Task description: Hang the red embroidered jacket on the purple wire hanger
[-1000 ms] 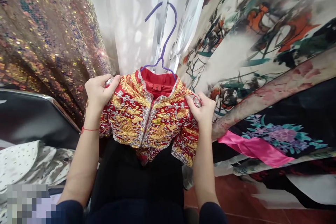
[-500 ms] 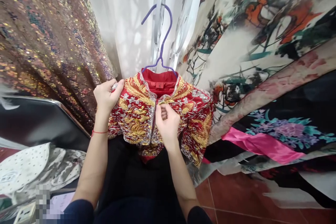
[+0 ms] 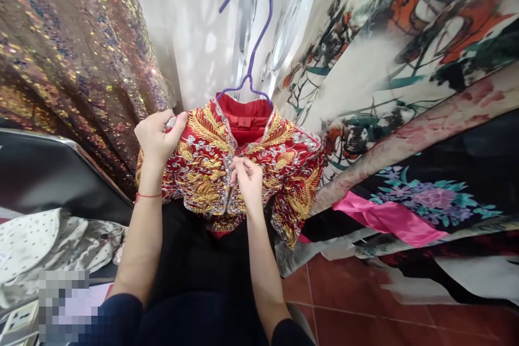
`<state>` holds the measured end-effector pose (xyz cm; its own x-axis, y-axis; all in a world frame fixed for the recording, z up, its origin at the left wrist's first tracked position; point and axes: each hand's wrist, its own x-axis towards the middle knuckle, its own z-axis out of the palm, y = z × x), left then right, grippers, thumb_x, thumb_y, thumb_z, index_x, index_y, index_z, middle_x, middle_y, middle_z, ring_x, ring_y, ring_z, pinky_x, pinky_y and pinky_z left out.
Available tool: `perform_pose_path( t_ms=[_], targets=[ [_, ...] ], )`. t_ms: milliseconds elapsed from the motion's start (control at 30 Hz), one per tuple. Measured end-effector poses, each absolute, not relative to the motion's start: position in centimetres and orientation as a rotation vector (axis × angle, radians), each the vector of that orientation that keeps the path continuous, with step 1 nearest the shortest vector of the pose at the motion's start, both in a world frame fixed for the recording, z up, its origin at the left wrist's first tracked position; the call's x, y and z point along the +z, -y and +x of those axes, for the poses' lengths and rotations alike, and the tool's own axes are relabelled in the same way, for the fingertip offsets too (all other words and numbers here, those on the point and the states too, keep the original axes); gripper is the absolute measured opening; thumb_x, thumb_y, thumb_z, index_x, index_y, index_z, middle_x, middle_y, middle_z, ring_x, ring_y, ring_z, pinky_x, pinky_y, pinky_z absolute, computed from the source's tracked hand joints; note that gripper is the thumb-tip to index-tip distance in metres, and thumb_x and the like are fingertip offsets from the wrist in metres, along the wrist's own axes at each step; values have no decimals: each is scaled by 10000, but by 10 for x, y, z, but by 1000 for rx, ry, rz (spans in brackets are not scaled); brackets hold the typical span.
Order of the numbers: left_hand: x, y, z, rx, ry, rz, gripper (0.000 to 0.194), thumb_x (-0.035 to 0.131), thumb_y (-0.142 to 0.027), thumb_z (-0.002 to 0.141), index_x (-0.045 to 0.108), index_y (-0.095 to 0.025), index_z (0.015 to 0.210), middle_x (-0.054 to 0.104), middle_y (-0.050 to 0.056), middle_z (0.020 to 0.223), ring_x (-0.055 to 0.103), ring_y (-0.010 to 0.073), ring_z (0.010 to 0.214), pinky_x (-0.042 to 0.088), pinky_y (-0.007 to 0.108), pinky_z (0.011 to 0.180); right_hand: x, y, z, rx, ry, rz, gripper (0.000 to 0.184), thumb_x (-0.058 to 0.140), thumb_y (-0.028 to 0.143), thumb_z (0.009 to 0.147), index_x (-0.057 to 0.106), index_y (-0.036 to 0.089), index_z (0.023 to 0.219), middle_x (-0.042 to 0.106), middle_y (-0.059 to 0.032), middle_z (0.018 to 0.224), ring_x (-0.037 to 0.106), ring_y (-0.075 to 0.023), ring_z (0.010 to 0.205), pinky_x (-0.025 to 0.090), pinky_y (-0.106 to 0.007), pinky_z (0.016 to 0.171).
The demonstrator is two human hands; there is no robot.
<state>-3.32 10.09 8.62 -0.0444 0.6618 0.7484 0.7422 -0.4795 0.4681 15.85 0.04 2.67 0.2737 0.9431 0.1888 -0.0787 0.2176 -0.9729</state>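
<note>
A red jacket (image 3: 206, 173) with gold and silver embroidery hangs in front of me on a purple hanger (image 3: 256, 46). Its stand collar is spread and shows the red lining with a small size tag (image 3: 244, 122). My left hand (image 3: 159, 135) is closed around the jacket's shoulder on the left side. At the front opening, just under the collar, my right hand (image 3: 246, 177) pinches the edge of the jacket; its fingertips hide what exactly lies between them.
A sequined gold cloth (image 3: 81, 54) hangs at left above a black chair back (image 3: 52, 173). Spotted fabric (image 3: 28, 243) lies below. Printed garments (image 3: 405, 65) and a pink ribbon (image 3: 389, 219) hang at right over a red tiled floor (image 3: 348, 292).
The jacket and both hands sit slightly farther left in view, and the hanger's hook is higher. My right hand has slid to the jacket's front edge, its fingers now pinched there.
</note>
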Motion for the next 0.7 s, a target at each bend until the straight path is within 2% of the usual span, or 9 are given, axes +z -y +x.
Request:
perform_pose_path(
  t_ms=[100, 167, 267, 333, 367, 433, 500, 567, 700],
  targets=[
    [81, -106, -34, -1605, 1521, -2082, 490, 583, -481, 916, 346, -214, 580, 363, -8, 546, 381, 147, 579, 271, 332, 590, 16, 4, 156, 934, 1010, -1121, 402, 575, 592, 868, 563, 225, 705, 490, 70, 445, 454, -94, 403, 398, -235, 450],
    [77, -102, -33, -1649, 1459, -2038, 400, 587, -472, 926, 453, -229, 638, 482, 12, 606, 477, 172, 649, 361, 343, 644, 10, 7, 155, 941, 995, -1149, 428, 565, 620, 865, 558, 226, 697, 481, 71, 443, 445, -92, 396, 392, -236, 446],
    [66, -80, -27, -1712, 1353, -1961, 158, 613, -416, 930, 628, -260, 956, 687, 75, 958, 620, 243, 971, 472, 425, 880, -2, 10, 152, 959, 964, -1171, 460, 564, 656, 848, 552, 227, 682, 464, 73, 430, 428, -92, 381, 372, -237, 430],
    [52, -57, -19, -1765, 1324, -1887, 304, 663, -371, 903, 601, -267, 1182, 652, 115, 1246, 578, 282, 1219, 452, 489, 1027, -14, 11, 150, 985, 957, -1194, 476, 562, 678, 832, 552, 228, 677, 448, 77, 421, 420, -94, 373, 363, -238, 423],
    [42, -46, -14, -1800, 1321, -1841, 357, 688, -357, 884, 586, -262, 1213, 627, 126, 1298, 561, 289, 1261, 449, 502, 1047, -21, 13, 148, 998, 958, -1212, 478, 561, 683, 827, 552, 229, 676, 442, 78, 422, 418, -95, 372, 359, -239, 420],
    [18, -26, -1, -1853, 1360, -1838, 283, 711, -348, 862, 602, -247, 1103, 665, 114, 1172, 615, 274, 1159, 490, 473, 984, -36, 16, 144, 1011, 976, -1259, 463, 552, 669, 832, 553, 232, 679, 442, 78, 431, 417, -98, 374, 354, -238, 417],
    [-5, -13, 12, -1848, 1510, -2048, 210, 717, -361, 852, 575, -241, 950, 671, 42, 877, 658, 205, 849, 521, 367, 785, -52, 22, 140, 1004, 1003, -1302, 422, 549, 618, 850, 543, 235, 673, 453, 77, 446, 426, -100, 386, 365, -236, 432],
    [-21, -8, 24, -1736, 1738, -2316, 237, 718, -376, 840, 524, -240, 847, 574, -39, 660, 571, 139, 602, 454, 292, 622, -66, 28, 138, 992, 1023, -1338, 389, 554, 566, 857, 515, 241, 648, 464, 76, 454, 433, -101, 395, 380, -235, 453],
    [-25, -12, 37, -1483, 1970, -2512, 312, 670, -386, 864, 458, -222, 705, 475, -74, 555, 489, 99, 514, 384, 264, 590, -83, 39, 138, 987, 1018, -1396, 373, 552, 512, 851, 463, 247, 605, 469, 75, 444, 422, -99, 381, 376, -238, 456]
  ],
)
